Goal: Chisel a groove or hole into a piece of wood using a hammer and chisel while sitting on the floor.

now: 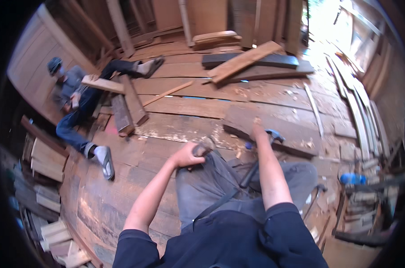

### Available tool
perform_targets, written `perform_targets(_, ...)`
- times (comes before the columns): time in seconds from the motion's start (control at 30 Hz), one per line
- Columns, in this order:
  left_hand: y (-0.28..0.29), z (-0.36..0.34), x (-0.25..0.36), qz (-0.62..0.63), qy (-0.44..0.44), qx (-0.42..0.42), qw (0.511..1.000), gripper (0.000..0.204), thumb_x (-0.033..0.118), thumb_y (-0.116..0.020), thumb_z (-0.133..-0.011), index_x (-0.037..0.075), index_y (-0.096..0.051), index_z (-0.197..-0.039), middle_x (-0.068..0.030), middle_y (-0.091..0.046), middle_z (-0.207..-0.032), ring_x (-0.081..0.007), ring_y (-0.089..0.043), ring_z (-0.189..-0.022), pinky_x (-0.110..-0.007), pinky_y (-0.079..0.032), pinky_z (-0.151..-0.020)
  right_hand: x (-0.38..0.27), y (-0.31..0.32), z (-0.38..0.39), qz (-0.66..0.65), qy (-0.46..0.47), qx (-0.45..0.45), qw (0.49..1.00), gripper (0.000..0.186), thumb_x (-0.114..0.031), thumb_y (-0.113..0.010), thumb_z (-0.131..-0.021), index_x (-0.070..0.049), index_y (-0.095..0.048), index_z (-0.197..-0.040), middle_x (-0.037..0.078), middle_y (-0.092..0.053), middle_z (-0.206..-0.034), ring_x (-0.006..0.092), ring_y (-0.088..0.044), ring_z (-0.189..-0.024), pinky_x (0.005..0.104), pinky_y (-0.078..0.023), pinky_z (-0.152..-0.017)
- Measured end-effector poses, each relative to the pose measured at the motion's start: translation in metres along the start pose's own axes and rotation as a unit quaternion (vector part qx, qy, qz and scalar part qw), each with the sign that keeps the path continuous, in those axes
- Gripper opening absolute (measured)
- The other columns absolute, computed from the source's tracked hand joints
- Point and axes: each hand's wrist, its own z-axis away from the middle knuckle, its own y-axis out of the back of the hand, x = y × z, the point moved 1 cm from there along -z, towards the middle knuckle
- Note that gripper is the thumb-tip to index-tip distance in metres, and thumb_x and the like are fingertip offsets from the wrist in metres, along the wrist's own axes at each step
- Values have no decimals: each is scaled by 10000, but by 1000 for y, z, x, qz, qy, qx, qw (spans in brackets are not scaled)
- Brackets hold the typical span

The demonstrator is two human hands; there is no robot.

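Observation:
My left hand (190, 154) grips a dark wooden piece (201, 149), possibly a tool handle, above my left thigh. My right hand (257, 128) is blurred at the near side of a thick dark plank (296, 140) lying on the floor; I cannot make out its fingers. Just right of it a hammer (274, 136) rests with its head near the plank and its handle running down between my legs. A small blue object (248, 145) and wood shavings lie below that hand.
Another person (70, 94) sits at the left, holding a pale board (105, 84). Stacked planks (245, 62) lie at the back, long strips (358, 116) along the right, offcuts (46, 161) at the left. A blue bottle-like object (352, 178) is at my right. A bright opening is at back right.

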Motion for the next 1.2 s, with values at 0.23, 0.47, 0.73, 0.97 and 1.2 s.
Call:
perform_targets(0.23,-4,-27,11,-10,-2,-73,997,283,204,-701,-702,5,-612,-881,-95,-651,-700,-190,-625,-523,-312,-509,-551,33,-15,-47,312,105,-123,936,465,-386,-543,-844,-61,-665,-1154,186,-603,-1235,312,-502,-1241,392,-185,-1164)
perform_targets(0.47,2,-30,2,11,6,-89,996,195,135,-676,-722,9,-553,-807,-55,-620,-650,-138,-569,-398,-292,-453,-414,21,-39,-46,61,7,-30,998,821,-152,-567,-837,117,-82,-1443,338,-490,-1301,350,-490,-1251,385,-235,-1147)
perform_targets(0.73,2,-42,12,47,14,-125,991,209,134,-669,-732,2,-540,-829,-50,-602,-624,-135,-563,-394,-283,-451,-411,38,-12,-54,240,188,-92,948,368,-145,-634,-794,77,-648,-1088,278,-660,-1005,374,-626,-1032,409,-508,-901)
perform_targets(0.97,5,-33,6,44,-11,-111,993,199,141,-661,-740,9,-524,-797,-49,-598,-598,-131,-564,-396,-279,-452,-422,24,7,-38,109,78,42,990,162,-97,-590,-821,8,-708,-860,243,-673,-942,355,-664,-920,409,-544,-826)
perform_targets(1.2,4,-36,8,65,-41,-100,992,190,141,-663,-735,17,-522,-761,-47,-599,-589,-131,-568,-403,-288,-448,-428,47,8,-34,198,75,36,977,311,-163,-603,-855,-3,-620,-1121,203,-629,-1117,347,-629,-1033,403,-541,-834)
